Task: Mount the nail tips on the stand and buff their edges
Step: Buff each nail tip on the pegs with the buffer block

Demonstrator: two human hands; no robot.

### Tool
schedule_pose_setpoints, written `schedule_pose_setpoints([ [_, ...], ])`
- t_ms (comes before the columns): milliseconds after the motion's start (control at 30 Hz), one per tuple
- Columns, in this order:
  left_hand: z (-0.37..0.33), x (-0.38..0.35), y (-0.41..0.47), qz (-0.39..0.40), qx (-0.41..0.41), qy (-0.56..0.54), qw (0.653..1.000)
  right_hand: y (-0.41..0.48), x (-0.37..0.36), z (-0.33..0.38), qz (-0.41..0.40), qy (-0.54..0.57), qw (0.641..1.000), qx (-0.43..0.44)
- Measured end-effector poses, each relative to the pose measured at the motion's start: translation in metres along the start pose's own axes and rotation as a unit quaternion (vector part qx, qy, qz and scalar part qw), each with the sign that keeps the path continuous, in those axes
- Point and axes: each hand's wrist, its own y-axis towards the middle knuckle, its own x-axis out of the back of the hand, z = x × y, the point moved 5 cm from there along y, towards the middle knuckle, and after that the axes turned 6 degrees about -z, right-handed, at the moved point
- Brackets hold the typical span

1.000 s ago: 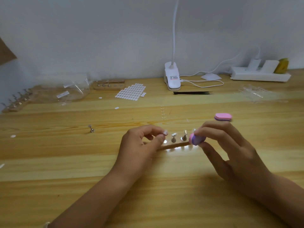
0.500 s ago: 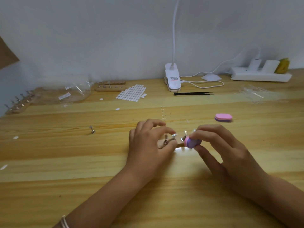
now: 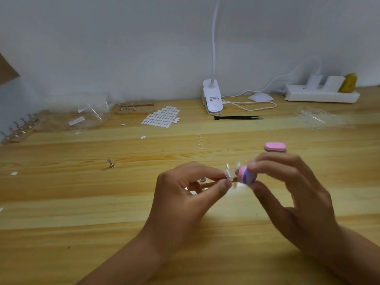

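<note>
Head view. The left hand (image 3: pixel 185 198) pinches a clear nail tip (image 3: pixel 228 175) between thumb and forefinger, just above the wooden stand (image 3: pixel 207 184) on the table (image 3: pixel 82 202). The right hand (image 3: pixel 298 192) grips a pink-and-purple buffer (image 3: pixel 247 175) in its fingertips, close beside the tip; contact cannot be confirmed. For a clean edge, the pinch should brace the tip near its base while the buffer makes light, short strokes. A mounted tip (image 3: pixel 238 166) stands behind.
</note>
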Motion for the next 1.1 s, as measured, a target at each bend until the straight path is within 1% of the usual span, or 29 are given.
schedule_pose_setpoints([
  [100, -0.001, -0.001, 0.000, 0.023, 0.015, -0.042, 0.999, -0.004, -0.003, 0.006, 0.036, 0.019, 0.999, 0.026],
  [167, -0.001, -0.002, 0.000, 0.026, 0.025, -0.050, 0.998, -0.003, -0.002, 0.000, 0.046, 0.015, 0.999, 0.018],
  [267, 0.002, -0.002, 0.000, 0.028, 0.039, -0.054, 0.997, -0.002, -0.004, -0.002, 0.042, 0.023, 0.999, 0.008],
  [333, 0.001, -0.003, -0.001, 0.040, 0.035, -0.055, 0.997, -0.004, -0.005, 0.004, 0.040, 0.035, 0.998, 0.020],
  [467, 0.002, -0.004, -0.002, 0.040, 0.053, -0.069, 0.995, -0.001, -0.003, 0.000, 0.047, 0.010, 0.999, 0.016],
  [600, 0.002, -0.005, -0.003, 0.054, 0.056, -0.075, 0.994, -0.003, -0.004, 0.006, 0.044, 0.030, 0.998, 0.022],
  [667, 0.002, -0.006, -0.003, 0.056, 0.057, -0.073, 0.994, -0.003, -0.003, 0.005, 0.050, 0.020, 0.998, 0.027],
  [767, 0.005, -0.005, -0.002, 0.047, 0.071, -0.086, 0.993, -0.001, -0.002, 0.000, 0.053, 0.007, 0.998, 0.013],
  [867, 0.003, -0.005, -0.003, 0.056, 0.052, -0.078, 0.994, -0.003, -0.007, 0.008, 0.053, 0.033, 0.998, 0.019],
  [1000, 0.005, -0.004, -0.003, 0.050, 0.058, -0.074, 0.994, -0.001, -0.006, 0.000, 0.061, 0.012, 0.998, 0.014],
  [1100, 0.002, -0.005, -0.003, 0.057, 0.049, -0.074, 0.994, -0.003, -0.008, 0.003, 0.056, 0.029, 0.998, 0.010],
])
